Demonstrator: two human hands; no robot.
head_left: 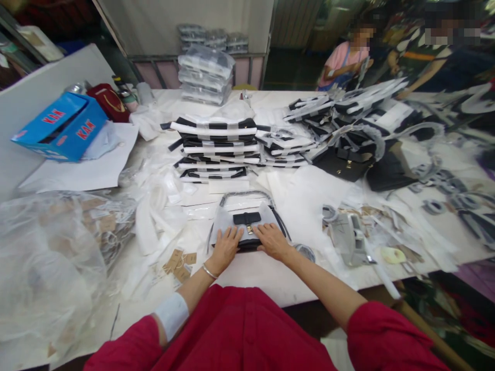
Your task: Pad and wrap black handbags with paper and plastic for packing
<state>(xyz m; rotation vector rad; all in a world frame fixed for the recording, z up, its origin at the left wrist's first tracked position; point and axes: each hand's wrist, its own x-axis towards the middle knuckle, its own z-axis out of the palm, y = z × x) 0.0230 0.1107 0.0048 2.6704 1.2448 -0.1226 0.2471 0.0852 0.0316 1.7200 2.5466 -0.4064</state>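
A black handbag (246, 218) lies flat on the white table in front of me, its body mostly covered by white wrapping and its handle wrapped at the far side. Its black flap strap and gold clasp show in the middle. My left hand (227, 247) rests on the bag's near left part with the fingers stretched out. On the near right part, beside the clasp, lies my right hand (272, 240), fingers also extended. Brown paper tags (180, 264) are scattered left of my left hand. A roll of grey tape (305, 252) sits just right of my right wrist.
Wrapped bags (216, 149) are stacked beyond the handbag. More black bags (344, 159) pile up at the right. A grey tape dispenser (350, 239) stands at the right, a blue box (65, 129) and a plastic bag (50, 257) at the left. Two people work at the back right.
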